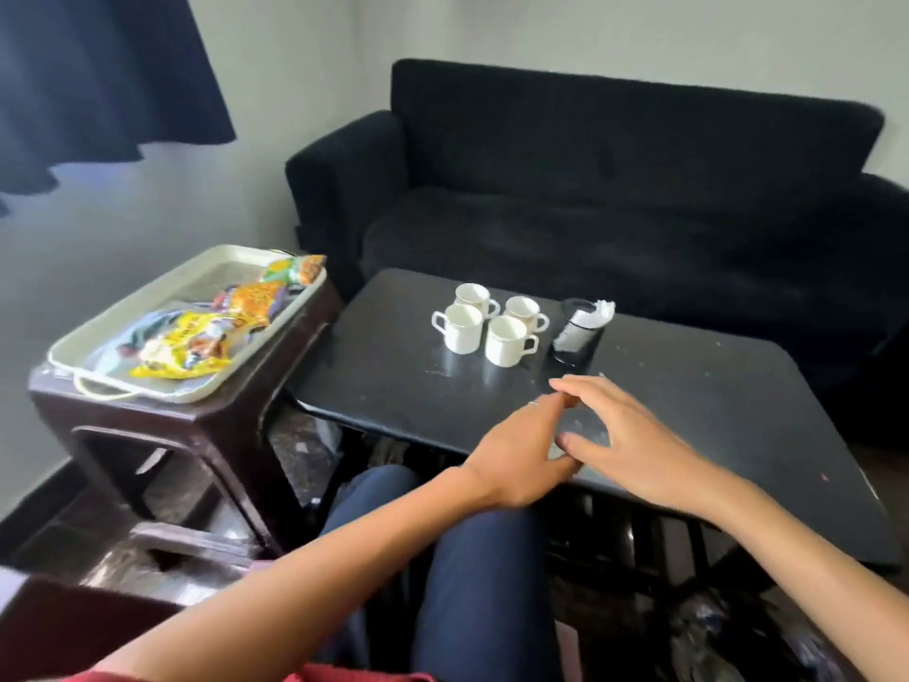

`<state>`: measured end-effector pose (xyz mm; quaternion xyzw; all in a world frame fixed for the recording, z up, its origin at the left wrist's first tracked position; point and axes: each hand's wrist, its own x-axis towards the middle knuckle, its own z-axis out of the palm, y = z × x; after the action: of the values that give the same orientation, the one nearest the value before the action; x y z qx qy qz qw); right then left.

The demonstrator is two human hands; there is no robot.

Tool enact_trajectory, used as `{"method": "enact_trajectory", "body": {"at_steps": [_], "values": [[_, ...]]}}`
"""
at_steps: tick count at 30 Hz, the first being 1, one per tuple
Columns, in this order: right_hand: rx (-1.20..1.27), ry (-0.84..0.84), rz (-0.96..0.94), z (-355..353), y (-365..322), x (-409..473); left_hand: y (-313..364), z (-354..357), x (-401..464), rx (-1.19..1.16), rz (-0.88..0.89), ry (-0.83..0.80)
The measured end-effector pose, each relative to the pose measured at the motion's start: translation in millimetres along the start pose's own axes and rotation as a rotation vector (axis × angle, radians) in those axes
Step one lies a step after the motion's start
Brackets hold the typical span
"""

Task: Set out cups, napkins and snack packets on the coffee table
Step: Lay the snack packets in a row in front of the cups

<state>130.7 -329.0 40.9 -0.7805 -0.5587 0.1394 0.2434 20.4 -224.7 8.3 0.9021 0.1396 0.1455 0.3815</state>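
Both grips released over bench (pixel 688 386).
Left hand (pixel 521 455), right hand (pixel 634 435) touching, empty; 4 cups (pixel 489 323) beyond.

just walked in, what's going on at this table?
A seated person is laying out refreshments. Four white cups and a black holder of napkins stand on the coffee table. The snack packets lie on a tray on the side stool. The left hand and right hand are empty above the near edge.
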Motion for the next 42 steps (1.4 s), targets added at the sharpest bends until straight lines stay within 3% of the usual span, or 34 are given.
{"method": "enact_trajectory", "body": {"at_steps": [5, 12, 17, 21, 32, 36, 42], "values": [[0.030, 0.002, -0.120, 22, -54, 49, -36, -74, -21, 0.147, -0.070, 0.096], [0.072, -0.125, -0.201, 75, -115, 98, -110, -167, -59, 0.229, -0.282, 0.267], [0.162, -0.209, -0.172, 116, -157, 141, -172, -219, -86, 0.151, -0.641, 0.552], [0.305, -0.237, -0.086, 150, -193, 180, -211, -246, -100, 0.060, -0.891, 0.587], [0.563, -0.040, 0.229, 249, -248, 252, -221, -263, -91, -0.155, -0.919, 0.599], [0.565, -0.062, 0.277, 265, -256, 263, -216, -265, -90, -0.373, -0.891, 0.761], [0.384, -0.050, 0.381, 283, -257, 274, -211, -270, -88, -0.728, -0.884, 1.074]]}}
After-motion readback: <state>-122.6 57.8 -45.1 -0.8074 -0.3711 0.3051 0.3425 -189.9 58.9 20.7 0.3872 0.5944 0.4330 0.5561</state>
